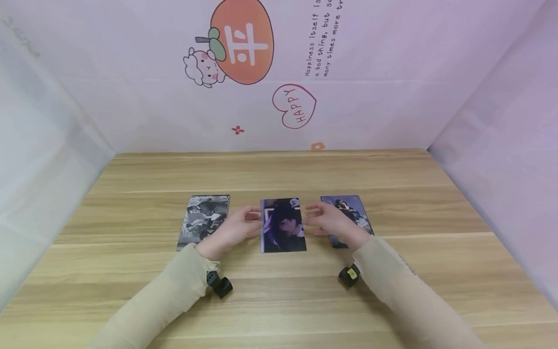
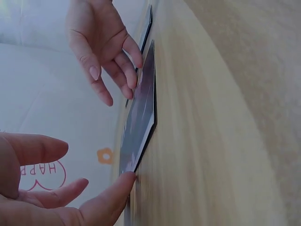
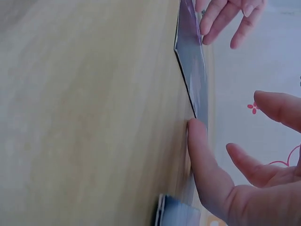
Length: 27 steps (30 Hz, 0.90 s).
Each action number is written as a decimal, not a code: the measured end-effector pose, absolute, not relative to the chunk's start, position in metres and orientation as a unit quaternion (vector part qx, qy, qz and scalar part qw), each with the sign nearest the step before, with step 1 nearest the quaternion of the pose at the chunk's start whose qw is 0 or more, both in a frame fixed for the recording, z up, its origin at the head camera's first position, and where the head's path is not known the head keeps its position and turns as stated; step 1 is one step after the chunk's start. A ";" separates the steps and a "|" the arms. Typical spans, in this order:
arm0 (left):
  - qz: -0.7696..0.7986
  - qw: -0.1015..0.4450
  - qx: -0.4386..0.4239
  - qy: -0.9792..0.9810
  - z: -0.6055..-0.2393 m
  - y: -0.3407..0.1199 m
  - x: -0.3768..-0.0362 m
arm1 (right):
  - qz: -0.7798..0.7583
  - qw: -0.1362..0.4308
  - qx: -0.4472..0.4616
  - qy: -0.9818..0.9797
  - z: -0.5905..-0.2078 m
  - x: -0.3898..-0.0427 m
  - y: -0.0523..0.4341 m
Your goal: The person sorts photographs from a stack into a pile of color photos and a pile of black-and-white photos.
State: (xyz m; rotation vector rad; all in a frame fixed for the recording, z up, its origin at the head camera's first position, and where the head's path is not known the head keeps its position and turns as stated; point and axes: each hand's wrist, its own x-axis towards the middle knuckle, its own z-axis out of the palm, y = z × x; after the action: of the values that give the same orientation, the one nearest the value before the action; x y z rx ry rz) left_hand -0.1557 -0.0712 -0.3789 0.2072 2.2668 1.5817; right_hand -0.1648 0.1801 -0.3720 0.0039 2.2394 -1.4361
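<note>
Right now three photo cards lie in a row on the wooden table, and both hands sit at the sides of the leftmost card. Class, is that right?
Not quite. The left hand and right hand flank the middle card, not the leftmost one. The head view shows the black-and-white card to the left and a third card partly under the right hand, all on the wooden table.
</note>
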 end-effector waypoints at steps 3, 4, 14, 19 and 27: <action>0.572 0.182 0.068 0.797 -0.379 -0.068 -0.155 | -0.536 0.238 -0.002 0.810 -0.372 -0.165 0.178; 0.574 0.182 0.068 0.796 -0.379 -0.068 -0.155 | -0.541 0.237 -0.001 0.807 -0.373 -0.165 0.177; 0.599 0.193 0.061 0.775 -0.381 -0.066 -0.158 | -0.567 0.231 0.021 0.790 -0.372 -0.164 0.168; 0.655 0.206 0.039 0.726 -0.387 -0.066 -0.160 | -0.602 0.227 0.044 0.764 -0.375 -0.165 0.169; 0.692 0.216 0.028 0.688 -0.388 -0.062 -0.160 | -0.590 0.202 0.067 0.779 -0.377 -0.164 0.166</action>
State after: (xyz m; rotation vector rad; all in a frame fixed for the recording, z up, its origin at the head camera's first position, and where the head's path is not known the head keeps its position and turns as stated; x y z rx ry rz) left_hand -0.1599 -0.0618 -0.3881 0.0787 1.9081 1.9183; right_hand -0.1645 0.1661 -0.3765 0.1883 2.1744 -1.6467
